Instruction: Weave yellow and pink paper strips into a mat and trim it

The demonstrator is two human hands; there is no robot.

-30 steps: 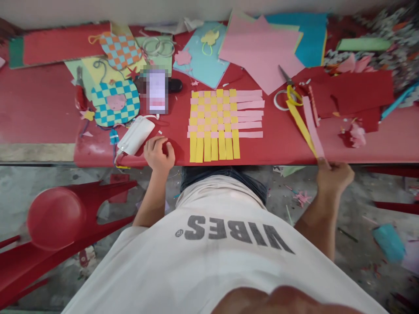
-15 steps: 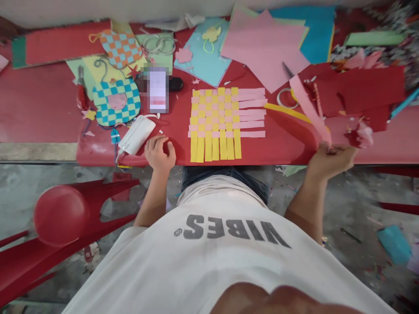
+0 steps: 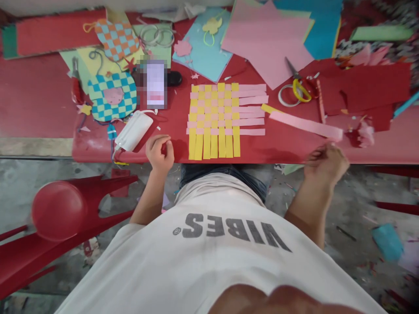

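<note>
A woven mat (image 3: 214,109) of yellow and pink paper strips lies flat on the red table, loose pink ends to the right and yellow ends toward me. My left hand (image 3: 160,152) rests at the table's front edge, loosely curled, thumb apart from the fingers, holding nothing. My right hand (image 3: 327,163) is at the edge on the right; motion smears its fingers. Just beyond it a pink paper strip (image 3: 306,124) lies slantwise, partly over a yellow strip (image 3: 266,108). Yellow-handled scissors (image 3: 300,90) lie beside a roll of tape (image 3: 284,97).
Left of the mat are a white power bank (image 3: 135,131), a phone (image 3: 155,83), a blue-green woven piece (image 3: 113,98) and red-handled pliers (image 3: 76,80). Pink sheets (image 3: 262,39) and dark red paper (image 3: 369,91) lie farther back. A red stool (image 3: 59,209) stands on the left.
The pink strip has swung from upright over the scissors to lying slantwise on the table. My right hand has drawn slightly back from it; my left hand has barely moved.
</note>
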